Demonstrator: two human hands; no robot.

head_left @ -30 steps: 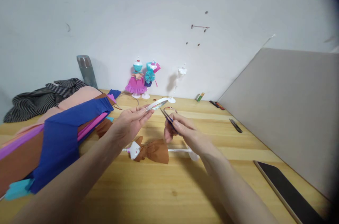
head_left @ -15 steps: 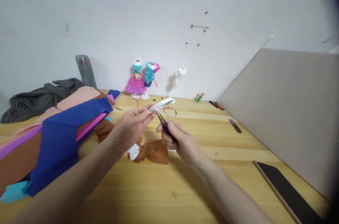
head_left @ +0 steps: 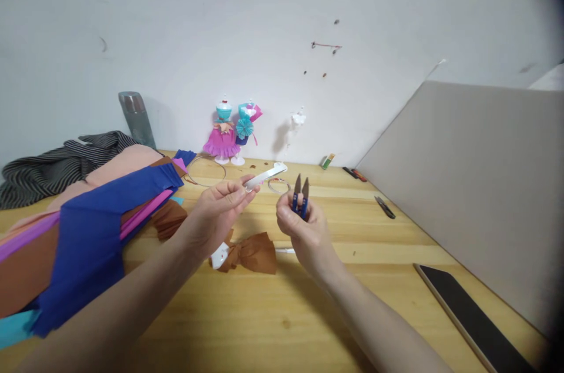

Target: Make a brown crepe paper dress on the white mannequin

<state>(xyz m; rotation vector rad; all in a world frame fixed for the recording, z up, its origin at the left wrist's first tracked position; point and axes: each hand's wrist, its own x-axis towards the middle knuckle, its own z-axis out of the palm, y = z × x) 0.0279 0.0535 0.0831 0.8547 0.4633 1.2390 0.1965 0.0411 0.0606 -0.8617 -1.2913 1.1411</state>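
Observation:
My left hand (head_left: 224, 202) pinches a thin roll of white tape (head_left: 265, 176) between thumb and fingers, held tilted above the table. In my right hand (head_left: 308, 241) is a pair of blue thread snips (head_left: 300, 200), its two dark blades pointing up and apart. The snips stand clear of the tape, a little to its right. Below my hands lies a small white dress form wrapped in brown crepe paper (head_left: 255, 252), on its side. Part of its white stand shows beside my right wrist.
Folded crepe paper (head_left: 94, 214) in several colours covers the left side, beside a striped cloth (head_left: 66, 161) and a flask (head_left: 137, 120). Dressed forms (head_left: 221, 141) stand by the wall. A phone (head_left: 467, 314), dark snips (head_left: 385, 207) and a grey panel (head_left: 462, 185) are at right.
My right hand has drawn the snips away from the tape, rightward, and turned the blades upward. The tape has tilted in my left hand, so more of its outer face shows.

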